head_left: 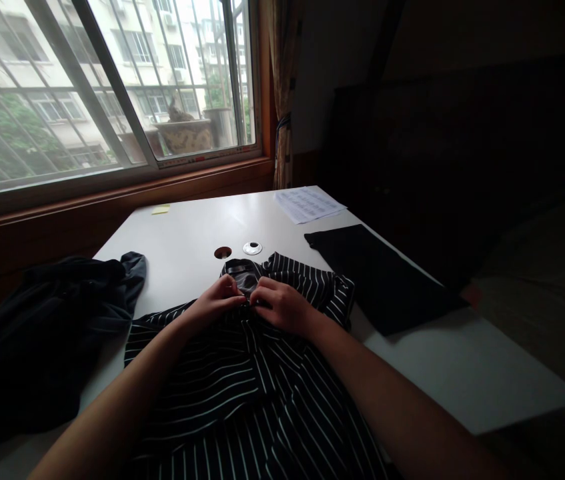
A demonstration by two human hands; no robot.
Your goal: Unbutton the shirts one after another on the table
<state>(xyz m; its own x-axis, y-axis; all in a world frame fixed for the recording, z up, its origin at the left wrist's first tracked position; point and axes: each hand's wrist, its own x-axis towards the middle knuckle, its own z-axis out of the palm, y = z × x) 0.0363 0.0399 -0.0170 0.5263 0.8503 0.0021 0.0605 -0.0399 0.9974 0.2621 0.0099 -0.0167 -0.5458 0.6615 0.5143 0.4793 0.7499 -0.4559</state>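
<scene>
dim room, bright window point(112, 80) backlight

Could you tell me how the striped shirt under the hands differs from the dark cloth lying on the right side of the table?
The striped shirt has thin white stripes on black; the dark cloth is plain. The shirt lies rumpled, with its collar standing up, while the cloth lies flat and neatly folded. The left hand and right hand pinch the shirt just below the collar; nothing touches the cloth. Both rest on the white table.

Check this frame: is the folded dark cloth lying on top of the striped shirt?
No, the folded dark cloth lies flat on the white table to the right of the striped shirt, apart from it.
</scene>
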